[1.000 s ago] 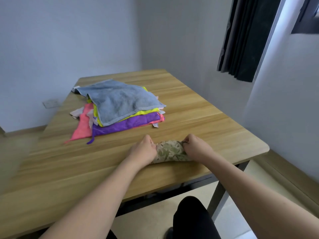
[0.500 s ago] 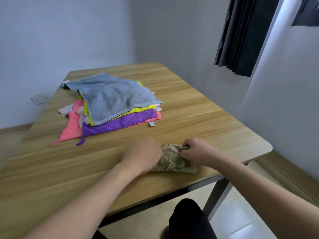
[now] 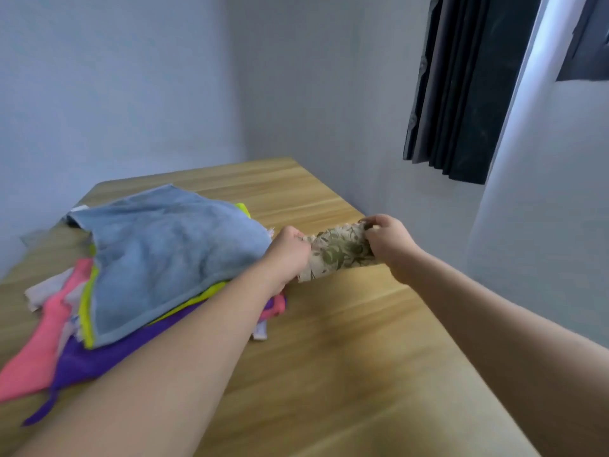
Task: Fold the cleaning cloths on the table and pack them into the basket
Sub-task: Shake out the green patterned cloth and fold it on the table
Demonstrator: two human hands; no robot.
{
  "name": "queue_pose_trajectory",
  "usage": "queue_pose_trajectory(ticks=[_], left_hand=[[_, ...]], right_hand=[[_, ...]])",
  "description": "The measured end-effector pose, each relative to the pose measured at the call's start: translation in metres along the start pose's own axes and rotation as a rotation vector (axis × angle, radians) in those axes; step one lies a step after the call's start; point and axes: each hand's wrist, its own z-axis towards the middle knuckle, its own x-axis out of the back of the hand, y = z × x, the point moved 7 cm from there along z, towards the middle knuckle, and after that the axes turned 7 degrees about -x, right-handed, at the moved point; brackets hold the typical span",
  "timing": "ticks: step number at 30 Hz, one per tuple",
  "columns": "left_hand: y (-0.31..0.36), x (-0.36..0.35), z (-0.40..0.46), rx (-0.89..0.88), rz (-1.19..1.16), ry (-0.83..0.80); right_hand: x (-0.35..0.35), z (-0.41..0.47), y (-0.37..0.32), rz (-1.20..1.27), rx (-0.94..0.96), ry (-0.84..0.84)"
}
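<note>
Floral rolled cloth gripped at both ends — left hand, right hand, fingers curled.

Left hand fingers hidden behind rolled patterned cloth. Lower cloths in pile mostly covered by blue towel. Whole frame motion-blurred.

One head-worn view looks forward and down (wide-angle, close) over the wooden table toward the room's corner.

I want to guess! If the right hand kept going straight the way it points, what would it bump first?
Probably the grey wall past the wooden table; the right hand meets nothing sooner, though depth is unclear.
</note>
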Motion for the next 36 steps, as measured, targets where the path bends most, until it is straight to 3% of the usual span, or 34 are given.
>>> queue_pose_trajectory(ticks=[8,12,18,29,33,36], left_hand=[[-0.018,-0.053,0.106,-0.007,-0.028,0.036],[-0.027,-0.063,0.139,-0.054,0.276,0.107],[-0.035,-0.071,0.148,-0.117,0.356,0.17],[-0.038,-0.062,0.148,-0.069,0.106,0.255],[-0.032,-0.058,0.134,-0.085,0.022,0.341],[-0.024,-0.045,0.117,-0.142,-0.019,0.297]], right_hand=[[-0.009,0.109,0.019,0.017,0.065,0.233],[-0.015,0.138,0.031,-0.138,0.15,0.352],[-0.023,0.153,0.033,-0.146,0.2,0.323],[-0.023,0.146,0.028,-0.233,0.281,0.416],[-0.019,0.128,0.021,-0.278,0.411,0.53],[-0.028,0.1,0.011,-0.373,0.541,0.557]])
